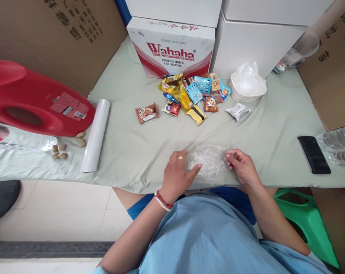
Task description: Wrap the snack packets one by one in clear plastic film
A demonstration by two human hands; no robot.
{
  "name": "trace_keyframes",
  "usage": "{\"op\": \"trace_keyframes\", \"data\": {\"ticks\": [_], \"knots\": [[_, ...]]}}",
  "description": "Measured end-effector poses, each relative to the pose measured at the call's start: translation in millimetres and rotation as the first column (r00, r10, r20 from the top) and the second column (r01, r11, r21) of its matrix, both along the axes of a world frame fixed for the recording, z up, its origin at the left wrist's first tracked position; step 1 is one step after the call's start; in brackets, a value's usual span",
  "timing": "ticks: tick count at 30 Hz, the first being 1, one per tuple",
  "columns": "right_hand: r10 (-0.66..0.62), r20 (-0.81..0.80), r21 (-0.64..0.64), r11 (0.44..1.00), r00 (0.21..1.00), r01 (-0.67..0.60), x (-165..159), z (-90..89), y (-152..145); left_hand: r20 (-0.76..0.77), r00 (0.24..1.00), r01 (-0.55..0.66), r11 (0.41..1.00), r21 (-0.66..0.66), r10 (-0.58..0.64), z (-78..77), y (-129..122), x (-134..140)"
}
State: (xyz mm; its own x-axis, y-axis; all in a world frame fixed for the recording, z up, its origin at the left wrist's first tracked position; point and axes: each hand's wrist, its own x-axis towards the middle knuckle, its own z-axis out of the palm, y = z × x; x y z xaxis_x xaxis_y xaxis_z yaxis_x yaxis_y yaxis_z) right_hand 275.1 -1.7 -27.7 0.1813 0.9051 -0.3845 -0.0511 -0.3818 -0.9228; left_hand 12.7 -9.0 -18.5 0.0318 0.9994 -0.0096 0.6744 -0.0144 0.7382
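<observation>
A crumpled clear plastic bag (208,161) lies on the pale green cloth near the table's front edge. Its right edge is pinched between the thumb and fingers of my right hand (241,163). On the other side, my left hand (178,171) rests at the bag's left edge, thumb reaching over the plastic and fingers apart. Farther back is a pile of wrapped snacks (186,97) in yellow, blue, red and brown. Apart from the pile lie a brown snack packet (147,113) to the left and a silver-white packet (238,110) to the right.
A white tub (248,91) lined with a clear bag stands at back right, near a Wahaha carton (172,49). At left are a red jug (38,102), a white roll (96,136) and several nuts (59,151). A black phone (314,155) and water bottles (339,146) lie right.
</observation>
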Motion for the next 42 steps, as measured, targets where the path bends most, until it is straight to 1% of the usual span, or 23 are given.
{"op": "trace_keyframes", "data": {"ticks": [2,3,4,6,9,11,13,17,19,21,23,25,26,27,28,30,31,32,33,35,37,40,42], "knots": [[0.018,0.008,0.014,1.000,1.000,-0.018,-2,2.7,2,-0.149,0.984,0.095,0.995,-0.005,-0.095,-3.1,8,10],[0.024,0.017,0.020,1.000,1.000,-0.024,-2,4.4,3,-0.159,0.978,0.134,0.991,-0.028,-0.137,-5.5,12,12],[0.025,0.031,0.023,0.999,0.999,-0.026,0,5.9,4,-0.121,0.979,0.162,0.986,-0.048,-0.166,-7.9,17,11],[0.015,0.066,0.022,1.000,0.998,-0.017,7,8.5,6,0.054,0.985,0.168,0.983,-0.072,-0.164,-11.9,23,3],[-0.024,0.103,0.001,1.000,0.994,0.024,23,9.9,6,0.338,0.941,0.056,0.987,-0.151,-0.001,-13.1,26,-18],[-0.050,0.108,-0.015,0.999,0.993,0.051,33,9.2,5,0.446,0.887,-0.027,0.977,-0.213,0.121,-11.8,25,-34],[-0.062,0.104,-0.024,0.998,0.993,0.065,39,7.5,4,0.492,0.843,-0.109,0.964,-0.242,0.219,-10.9,25,-48],[-0.033,0.118,-0.028,0.999,0.992,0.036,47,1.9,4,0.464,0.810,-0.261,0.930,-0.260,0.357,-12.0,27,-69],[0.007,0.174,-0.006,1.000,0.985,-0.006,51,0.6,5,0.430,0.803,-0.342,0.910,-0.234,0.413,-11.6,27,-73],[0.042,0.303,0.045,0.997,0.952,-0.058,56,3.9,3,0.362,0.807,-0.444,0.883,-0.151,0.467,-9.3,24,-71],[0.017,0.514,0.144,0.984,0.858,-0.105,59,13.4,-2,0.265,0.826,-0.515,0.857,-0.001,0.497,-6.5,15,-66],[-0.066,0.695,0.271,0.946,0.716,-0.176,57,27.2,-11,0.172,0.876,-0.475,0.865,0.159,0.449,-5.8,4,-59],[-0.079,0.745,0.315,0.917,0.663,-0.246,54,33.8,-16,0.128,0.913,-0.408,0.888,0.213,0.388,-7.1,-2,-55],[-0.048,0.773,0.335,0.877,0.632,-0.344,48,39.1,-21,0.082,0.948,-0.320,0.916,0.242,0.309,-9.4,-8,-51],[0.025,0.788,0.334,0.822,0.615,-0.461,40,42.1,-27,0.033,0.974,-0.225,0.942,0.251,0.224,-12.8,-13,-47],[0.225,0.810,0.284,0.657,0.542,-0.698,20,40.1,-35,-0.068,0.994,-0.072,0.968,0.241,0.091,-21.8,-19,-42],[0.302,0.823,0.249,0.569,0.481,-0.784,10,35.5,-38,-0.116,0.992,-0.025,0.970,0.240,0.054,-26.5,-21,-40],[0.345,0.838,0.217,0.501,0.423,-0.838,0,29.3,-40,-0.158,0.987,0.006,0.969,0.245,0.033,-30.8,-22,-39],[0.363,0.850,0.190,0.464,0.381,-0.865,-8,22.6,-39,-0.190,0.982,0.028,0.967,0.254,0.021,-34.4,-23,-39],[0.370,0.855,0.171,0.462,0.365,-0.870,-17,12.1,-34,-0.226,0.974,0.062,0.961,0.269,0.001,-39.1,-23,-41],[0.369,0.827,0.213,0.491,0.423,-0.845,-19,9.9,-24,-0.238,0.971,0.092,0.958,0.273,-0.026,-40.8,-23,-44],[0.377,0.770,0.298,0.502,0.515,-0.812,-14,19.6,-9,-0.244,0.969,0.110,0.956,0.271,-0.043,-41.4,-23,-48],[0.390,0.766,0.305,0.480,0.511,-0.823,-14,25.8,-5,-0.248,0.968,0.109,0.957,0.268,-0.041,-41.4,-23,-48]]}}
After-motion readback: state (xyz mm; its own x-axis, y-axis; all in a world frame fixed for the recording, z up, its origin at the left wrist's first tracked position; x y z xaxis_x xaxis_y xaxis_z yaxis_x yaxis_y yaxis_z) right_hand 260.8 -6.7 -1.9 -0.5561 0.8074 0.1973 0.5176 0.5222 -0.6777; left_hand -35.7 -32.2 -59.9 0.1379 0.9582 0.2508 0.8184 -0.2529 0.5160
